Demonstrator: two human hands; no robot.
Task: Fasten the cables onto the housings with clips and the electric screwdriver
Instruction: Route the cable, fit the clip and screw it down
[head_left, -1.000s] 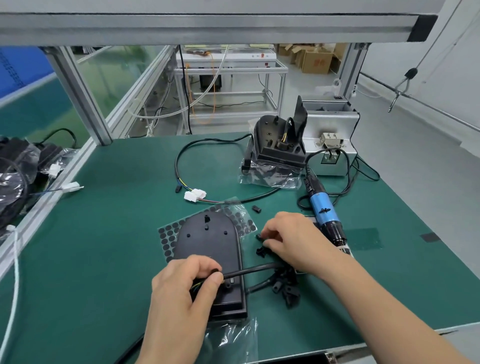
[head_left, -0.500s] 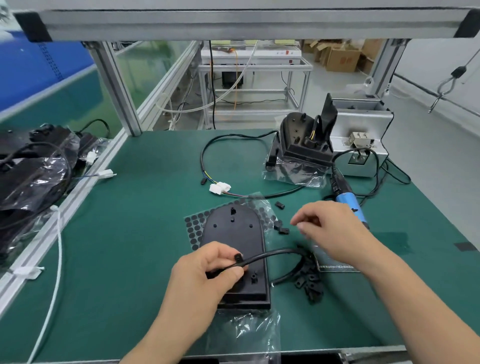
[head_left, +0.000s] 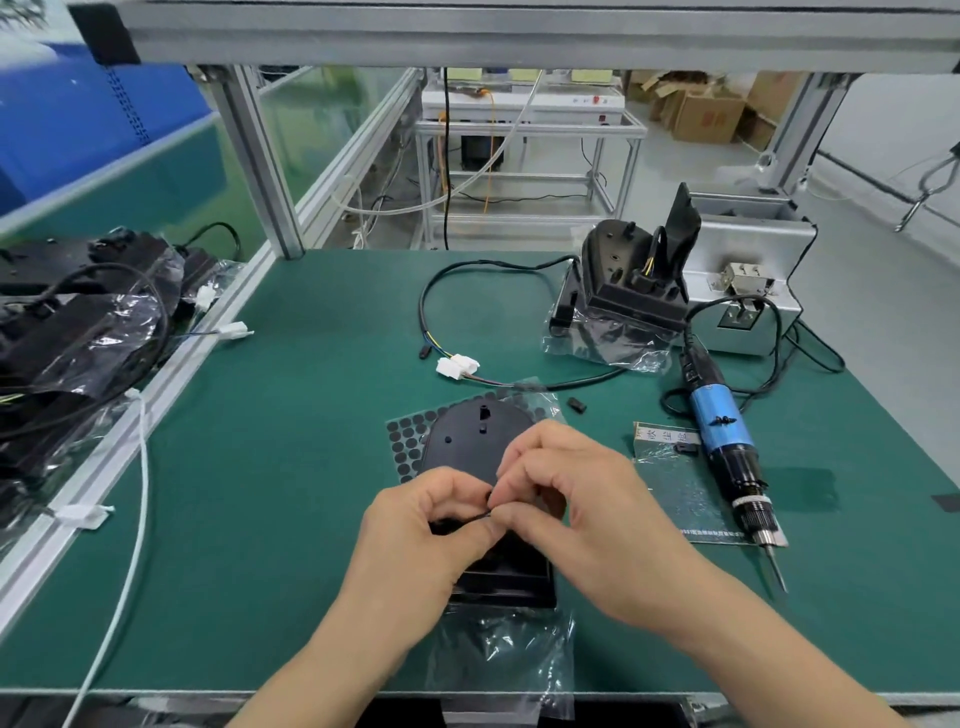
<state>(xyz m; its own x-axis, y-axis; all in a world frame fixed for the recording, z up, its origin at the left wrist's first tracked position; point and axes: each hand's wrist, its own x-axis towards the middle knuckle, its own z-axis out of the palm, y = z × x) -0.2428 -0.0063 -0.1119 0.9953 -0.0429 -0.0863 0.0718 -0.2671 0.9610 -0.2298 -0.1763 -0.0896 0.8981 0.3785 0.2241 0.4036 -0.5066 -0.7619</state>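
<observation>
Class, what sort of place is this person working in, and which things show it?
Most likely a factory assembly workstation: a green mat on an aluminium-framed bench, an electric screwdriver lying beside a metal box, and bagged black housings piled at the left.

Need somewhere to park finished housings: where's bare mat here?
Bare mat: the wide patch between the white cord and the near housing; also the far strip between the frame post and the cable loop. Crowded: right side, around the electric screwdriver and far housing.
</observation>
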